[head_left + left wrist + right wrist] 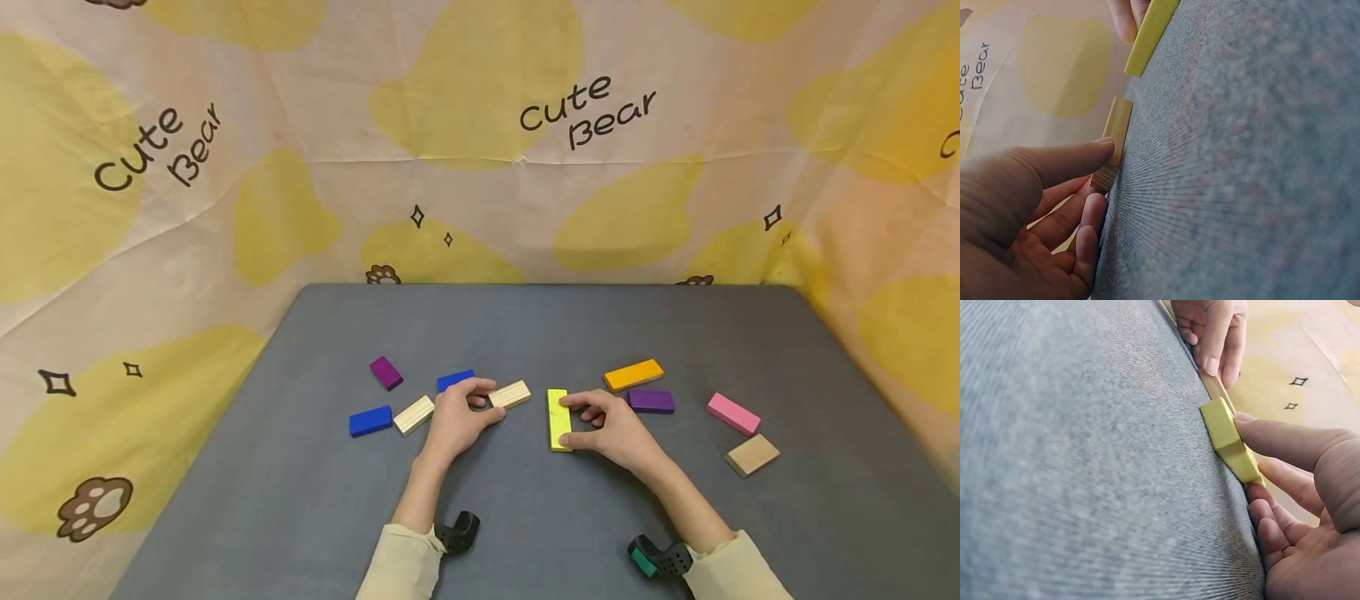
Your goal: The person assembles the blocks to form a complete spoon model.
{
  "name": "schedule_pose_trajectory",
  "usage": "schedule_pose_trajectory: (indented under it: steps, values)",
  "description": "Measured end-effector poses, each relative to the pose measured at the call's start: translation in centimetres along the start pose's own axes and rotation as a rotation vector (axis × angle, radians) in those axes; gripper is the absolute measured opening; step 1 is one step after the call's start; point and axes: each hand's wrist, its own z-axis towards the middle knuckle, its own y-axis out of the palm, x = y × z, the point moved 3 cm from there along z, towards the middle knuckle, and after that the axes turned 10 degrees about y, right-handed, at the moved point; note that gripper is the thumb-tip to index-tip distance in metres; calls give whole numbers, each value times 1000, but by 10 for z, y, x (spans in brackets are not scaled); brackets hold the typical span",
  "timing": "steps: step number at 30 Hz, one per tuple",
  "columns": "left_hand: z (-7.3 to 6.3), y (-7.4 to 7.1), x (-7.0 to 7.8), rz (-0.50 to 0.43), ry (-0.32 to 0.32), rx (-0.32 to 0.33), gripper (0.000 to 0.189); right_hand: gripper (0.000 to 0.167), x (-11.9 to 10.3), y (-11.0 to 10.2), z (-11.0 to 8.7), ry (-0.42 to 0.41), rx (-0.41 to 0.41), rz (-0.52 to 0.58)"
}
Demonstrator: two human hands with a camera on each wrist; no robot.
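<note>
Left hand (459, 418) pinches a wood block (512, 394), right hand (613, 427) a yellow block (558, 420)

We see both hands at work on the grey table (525, 325), about midway between its left and right edges. The left thumb and fingers are closed narrowly on the left end of the wood block, which lies aslant. Just right of it, with a gap between, the yellow block points its long side toward the far edge. We find the right thumb near its closer end and the forefinger near its farther end, both on its right side.

Toward the table's left edge we count a magenta block (385, 373), a near blue block (371, 422) and, just beside that, a second wood block (414, 415). A far blue block (455, 381) shows partly behind the left hand.

Toward the right edge we have an orange block (633, 376), with a purple block (651, 402) just on its near side, then a pink block (733, 414) and a tan block (753, 455) farther right. A printed curtain (465, 117) rises behind the far edge.
</note>
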Motion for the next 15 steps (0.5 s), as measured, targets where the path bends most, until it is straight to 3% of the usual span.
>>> schedule_pose_trajectory:
  steps: [15]
  values:
    - [2,2,5,45,67,5,36,50,0,0,1,18,8,18]
